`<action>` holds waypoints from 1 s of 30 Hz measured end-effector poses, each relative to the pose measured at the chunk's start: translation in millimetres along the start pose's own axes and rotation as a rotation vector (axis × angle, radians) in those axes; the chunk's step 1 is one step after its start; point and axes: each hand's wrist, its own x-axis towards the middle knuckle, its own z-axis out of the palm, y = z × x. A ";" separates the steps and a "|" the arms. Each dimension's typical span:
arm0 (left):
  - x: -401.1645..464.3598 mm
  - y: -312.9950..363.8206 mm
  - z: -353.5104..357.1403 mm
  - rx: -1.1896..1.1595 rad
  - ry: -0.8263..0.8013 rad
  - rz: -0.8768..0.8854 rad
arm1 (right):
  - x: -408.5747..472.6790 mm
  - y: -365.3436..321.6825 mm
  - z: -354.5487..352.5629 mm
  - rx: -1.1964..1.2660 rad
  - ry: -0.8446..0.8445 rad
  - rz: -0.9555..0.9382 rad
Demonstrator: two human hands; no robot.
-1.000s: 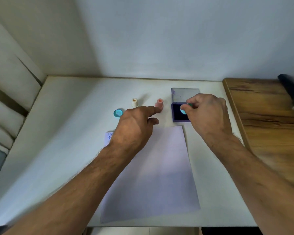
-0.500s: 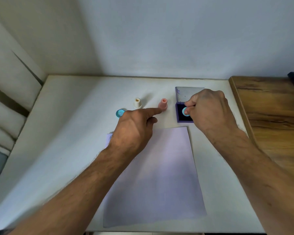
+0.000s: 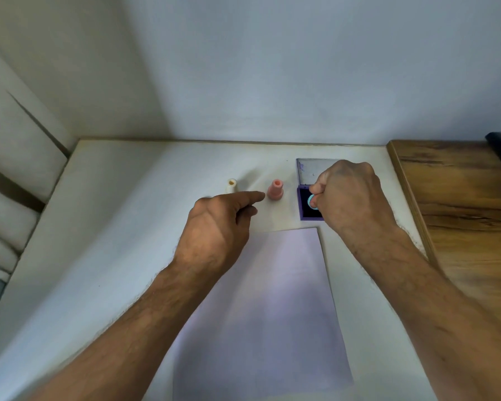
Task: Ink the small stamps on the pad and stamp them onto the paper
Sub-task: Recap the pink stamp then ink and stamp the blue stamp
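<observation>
Your right hand [image 3: 350,198] pinched a teal stamp [image 3: 312,201] over the pad [image 3: 307,211]. Your left hand [image 3: 217,230] hovered empty, forefinger extended toward the pink stamp [image 3: 275,191].

Right hand [image 3: 350,198] closes on a teal stamp [image 3: 312,201], held over the dark ink pad [image 3: 305,204], its lid [image 3: 310,170] flipped open behind. Whether the stamp touches the pad, hard to tell. Left hand [image 3: 217,227] hovers at the top of the paper [image 3: 272,299], index finger pointing toward the pink stamp [image 3: 275,190]. A cream stamp [image 3: 232,185] stands upright to the left of it on the white table [image 3: 113,227]
</observation>
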 end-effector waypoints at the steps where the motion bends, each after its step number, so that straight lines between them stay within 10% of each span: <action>1: -0.3 -0.8 0.3 0.003 -0.001 0.003 | 2.7 -2.4 -1.6 -0.019 -0.023 0.029; 30: 2.2 -3.1 -13.7 0.016 0.052 -0.009 | -12.7 4.6 -8.2 0.199 0.034 0.022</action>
